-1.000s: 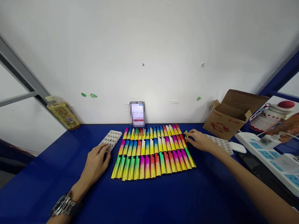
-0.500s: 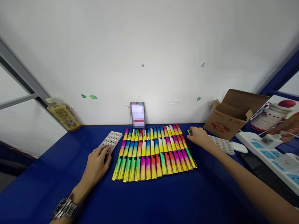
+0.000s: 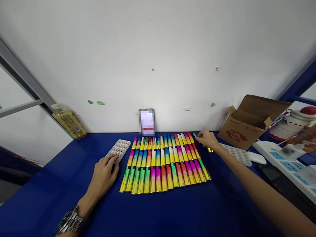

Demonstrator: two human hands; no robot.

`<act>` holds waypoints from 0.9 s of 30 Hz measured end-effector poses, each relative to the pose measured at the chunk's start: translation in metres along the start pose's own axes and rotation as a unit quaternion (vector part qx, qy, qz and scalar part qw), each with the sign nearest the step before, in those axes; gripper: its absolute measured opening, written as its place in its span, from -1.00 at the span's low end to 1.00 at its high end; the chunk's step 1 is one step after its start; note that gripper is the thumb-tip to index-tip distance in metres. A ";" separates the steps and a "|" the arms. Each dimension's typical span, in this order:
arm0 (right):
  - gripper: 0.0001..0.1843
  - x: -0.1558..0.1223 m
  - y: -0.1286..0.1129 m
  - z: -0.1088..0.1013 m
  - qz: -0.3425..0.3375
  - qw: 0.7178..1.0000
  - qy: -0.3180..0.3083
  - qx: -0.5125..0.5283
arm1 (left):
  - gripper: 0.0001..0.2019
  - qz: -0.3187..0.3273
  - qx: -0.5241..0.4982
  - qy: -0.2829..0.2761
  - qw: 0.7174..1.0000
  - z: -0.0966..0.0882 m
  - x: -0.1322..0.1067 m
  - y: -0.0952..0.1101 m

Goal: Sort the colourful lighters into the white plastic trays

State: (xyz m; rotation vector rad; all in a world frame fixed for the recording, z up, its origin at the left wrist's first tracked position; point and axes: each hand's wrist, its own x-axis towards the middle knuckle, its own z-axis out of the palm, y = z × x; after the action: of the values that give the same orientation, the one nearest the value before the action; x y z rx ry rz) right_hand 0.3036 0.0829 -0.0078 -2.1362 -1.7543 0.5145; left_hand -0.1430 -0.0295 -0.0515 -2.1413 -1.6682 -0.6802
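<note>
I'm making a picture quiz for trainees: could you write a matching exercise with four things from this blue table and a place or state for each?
1. Shiny multicoloured lighters
2. Left-side white plastic tray
3. Brown cardboard box
4. Dark-edged rectangular phone

A. Open, right of the right hand
B. Upright against the white wall
C. Arranged in three rows
D. Under the left hand's fingers

Pairs: 1-C, 2-D, 3-A, 4-B
</note>
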 end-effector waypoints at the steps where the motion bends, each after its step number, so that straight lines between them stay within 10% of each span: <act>1: -0.79 0.000 0.000 0.001 0.002 1.000 -0.002 0.009 | -0.70 0.001 0.002 -0.003 1.000 0.000 0.000 0.000; 27: -0.79 0.001 -0.005 -0.001 0.061 0.995 -0.021 -0.077 | -0.70 -0.003 0.008 0.001 1.000 0.001 -0.001 -0.001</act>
State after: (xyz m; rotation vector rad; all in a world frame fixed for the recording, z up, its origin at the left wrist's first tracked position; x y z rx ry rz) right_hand 0.2999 0.0850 -0.0051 -2.3659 -1.7452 0.4732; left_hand -0.1437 -0.0297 -0.0528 -2.1248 -1.6730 -0.6688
